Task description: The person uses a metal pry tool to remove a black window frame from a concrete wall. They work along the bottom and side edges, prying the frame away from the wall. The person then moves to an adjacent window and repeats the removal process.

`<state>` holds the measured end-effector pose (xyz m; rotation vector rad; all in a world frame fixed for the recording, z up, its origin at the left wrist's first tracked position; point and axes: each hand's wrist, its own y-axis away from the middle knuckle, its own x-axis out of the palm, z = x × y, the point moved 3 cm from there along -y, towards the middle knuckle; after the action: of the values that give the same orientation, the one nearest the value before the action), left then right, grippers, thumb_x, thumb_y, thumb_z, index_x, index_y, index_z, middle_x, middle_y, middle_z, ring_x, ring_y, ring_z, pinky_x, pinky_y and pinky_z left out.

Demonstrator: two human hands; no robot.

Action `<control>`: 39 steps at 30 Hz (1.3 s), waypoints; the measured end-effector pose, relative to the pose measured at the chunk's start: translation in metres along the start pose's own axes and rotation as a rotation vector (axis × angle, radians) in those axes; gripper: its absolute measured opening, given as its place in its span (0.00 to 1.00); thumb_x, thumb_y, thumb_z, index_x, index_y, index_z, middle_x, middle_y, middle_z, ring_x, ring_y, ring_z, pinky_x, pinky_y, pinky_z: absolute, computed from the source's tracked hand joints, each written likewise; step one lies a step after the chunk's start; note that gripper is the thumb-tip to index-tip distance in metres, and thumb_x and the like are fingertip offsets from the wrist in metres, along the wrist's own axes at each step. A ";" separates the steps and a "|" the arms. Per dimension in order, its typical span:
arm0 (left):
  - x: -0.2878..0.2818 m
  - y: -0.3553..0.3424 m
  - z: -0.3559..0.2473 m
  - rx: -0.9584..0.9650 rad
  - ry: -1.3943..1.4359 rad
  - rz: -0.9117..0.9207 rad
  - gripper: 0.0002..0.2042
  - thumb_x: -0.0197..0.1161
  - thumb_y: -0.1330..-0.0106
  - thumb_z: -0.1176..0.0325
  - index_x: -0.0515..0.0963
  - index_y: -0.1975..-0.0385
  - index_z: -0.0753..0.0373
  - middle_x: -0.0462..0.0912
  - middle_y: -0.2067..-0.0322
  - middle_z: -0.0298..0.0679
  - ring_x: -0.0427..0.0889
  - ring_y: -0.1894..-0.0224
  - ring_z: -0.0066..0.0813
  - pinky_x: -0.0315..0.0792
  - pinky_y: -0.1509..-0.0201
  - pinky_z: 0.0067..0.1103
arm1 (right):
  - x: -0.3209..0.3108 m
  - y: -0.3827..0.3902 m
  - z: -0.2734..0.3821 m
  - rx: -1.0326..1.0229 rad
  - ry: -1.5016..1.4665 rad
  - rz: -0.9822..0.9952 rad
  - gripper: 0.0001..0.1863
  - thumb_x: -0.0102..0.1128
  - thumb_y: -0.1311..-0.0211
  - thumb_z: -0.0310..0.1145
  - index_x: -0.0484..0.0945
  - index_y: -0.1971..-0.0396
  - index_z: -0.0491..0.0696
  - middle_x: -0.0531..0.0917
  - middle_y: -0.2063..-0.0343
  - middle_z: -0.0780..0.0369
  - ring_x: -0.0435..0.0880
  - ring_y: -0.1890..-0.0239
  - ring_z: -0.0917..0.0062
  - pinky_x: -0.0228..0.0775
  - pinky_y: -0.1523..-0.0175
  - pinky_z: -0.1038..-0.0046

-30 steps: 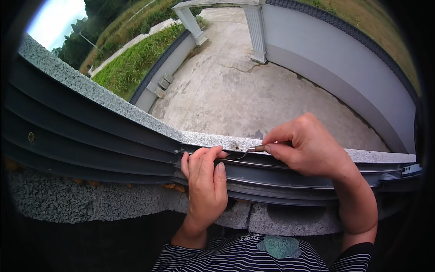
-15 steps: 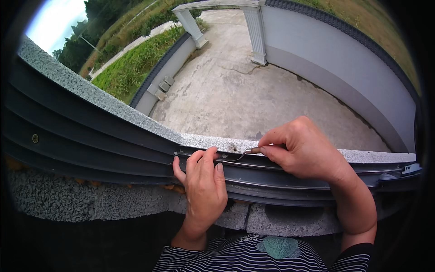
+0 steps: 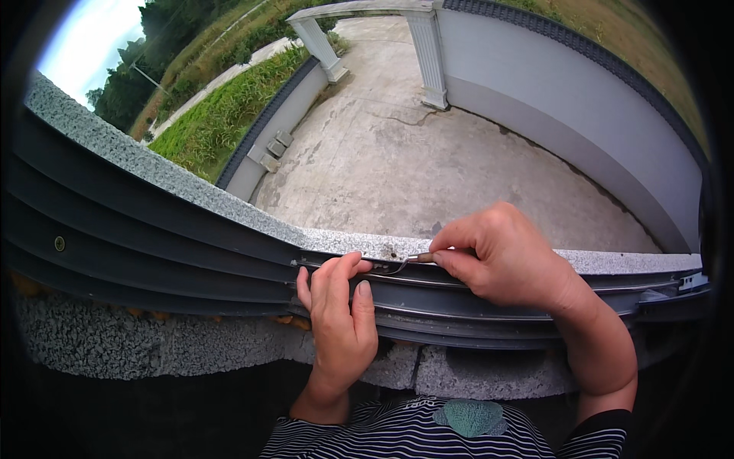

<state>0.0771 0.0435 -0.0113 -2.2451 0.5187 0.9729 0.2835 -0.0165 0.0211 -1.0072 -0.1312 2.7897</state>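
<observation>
A dark grey metal window track (image 3: 191,260) runs across a speckled granite sill (image 3: 153,172). My left hand (image 3: 340,317) rests on the track, its fingertips pressing a thin dark strip (image 3: 325,265) along the track's outer edge. My right hand (image 3: 508,260) pinches a small thin metal tool (image 3: 409,261) whose hooked tip lies at the outer rail, just right of my left fingertips. The tool's handle is hidden inside my right fist.
Below the sill lies a concrete yard (image 3: 428,161) bounded by a grey wall (image 3: 566,130) with white gate pillars (image 3: 428,53). Grass (image 3: 222,115) and trees lie at the upper left. A rough stone ledge (image 3: 153,352) runs under the track.
My left hand has shifted slightly left along the track and its fingertips have closed on the rail edge. My right hand stays in place with the tool.
</observation>
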 end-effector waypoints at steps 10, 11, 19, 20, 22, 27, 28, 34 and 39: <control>0.000 0.000 -0.003 -0.008 -0.108 0.002 0.14 0.54 0.28 0.72 0.74 0.44 0.67 0.84 0.54 0.40 0.77 0.42 0.40 0.43 0.24 0.47 | 0.009 0.007 -0.001 -0.102 0.071 -0.083 0.06 0.64 0.40 0.33 0.85 0.72 0.47 0.83 0.79 0.53 0.84 0.73 0.54 0.75 0.67 0.57; 0.000 0.000 -0.003 -0.005 -0.107 -0.001 0.14 0.54 0.28 0.72 0.74 0.45 0.67 0.84 0.54 0.40 0.77 0.42 0.40 0.43 0.25 0.47 | 0.009 0.008 -0.001 -0.101 0.071 -0.088 0.06 0.64 0.40 0.33 0.85 0.72 0.47 0.83 0.79 0.53 0.84 0.73 0.54 0.75 0.67 0.57; 0.002 0.001 -0.001 0.006 -0.115 -0.019 0.15 0.54 0.29 0.73 0.74 0.45 0.67 0.84 0.54 0.40 0.77 0.43 0.39 0.43 0.25 0.49 | 0.007 0.013 0.000 -0.084 0.064 -0.095 0.05 0.64 0.40 0.32 0.85 0.71 0.48 0.84 0.77 0.55 0.84 0.72 0.56 0.76 0.67 0.59; 0.002 0.002 -0.001 0.003 -0.127 -0.020 0.15 0.54 0.29 0.73 0.74 0.45 0.67 0.83 0.54 0.40 0.77 0.43 0.39 0.42 0.25 0.49 | 0.009 0.013 -0.001 -0.102 0.061 -0.110 0.05 0.65 0.40 0.32 0.85 0.71 0.48 0.84 0.78 0.55 0.85 0.73 0.57 0.76 0.67 0.59; 0.004 0.002 -0.002 0.003 -0.148 -0.022 0.15 0.54 0.29 0.73 0.74 0.45 0.67 0.83 0.54 0.39 0.76 0.43 0.39 0.42 0.25 0.50 | 0.012 0.013 -0.003 -0.148 0.096 -0.134 0.04 0.65 0.40 0.32 0.85 0.71 0.49 0.83 0.79 0.57 0.85 0.74 0.59 0.75 0.69 0.60; 0.007 0.002 -0.002 0.011 -0.170 -0.028 0.18 0.57 0.32 0.74 0.73 0.43 0.71 0.84 0.57 0.41 0.75 0.42 0.41 0.38 0.28 0.59 | 0.018 0.014 -0.001 -0.230 0.181 -0.176 0.03 0.65 0.41 0.32 0.84 0.71 0.50 0.81 0.82 0.60 0.84 0.77 0.62 0.73 0.73 0.61; 0.007 0.002 -0.002 0.011 -0.170 -0.031 0.17 0.57 0.32 0.74 0.73 0.44 0.71 0.84 0.57 0.41 0.75 0.42 0.42 0.38 0.28 0.59 | 0.018 0.015 -0.001 -0.230 0.178 -0.177 0.03 0.65 0.41 0.32 0.84 0.71 0.50 0.81 0.82 0.60 0.84 0.77 0.62 0.73 0.73 0.61; 0.005 0.003 -0.001 0.005 -0.301 -0.070 0.15 0.54 0.28 0.72 0.74 0.44 0.69 0.83 0.55 0.39 0.75 0.42 0.38 0.41 0.26 0.52 | 0.019 0.015 -0.001 -0.233 0.190 -0.175 0.03 0.65 0.41 0.32 0.83 0.72 0.50 0.81 0.82 0.60 0.83 0.77 0.62 0.73 0.73 0.61; 0.004 -0.002 0.000 0.019 -0.226 0.006 0.16 0.57 0.31 0.73 0.75 0.45 0.70 0.84 0.59 0.43 0.75 0.44 0.41 0.41 0.28 0.58 | 0.018 0.018 0.004 -0.257 0.264 -0.183 0.02 0.65 0.42 0.31 0.83 0.71 0.50 0.80 0.82 0.61 0.83 0.78 0.63 0.73 0.74 0.62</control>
<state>0.0814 0.0447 -0.0134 -2.0843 0.4316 1.2011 0.2652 -0.0309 0.0105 -1.3359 -0.5279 2.4920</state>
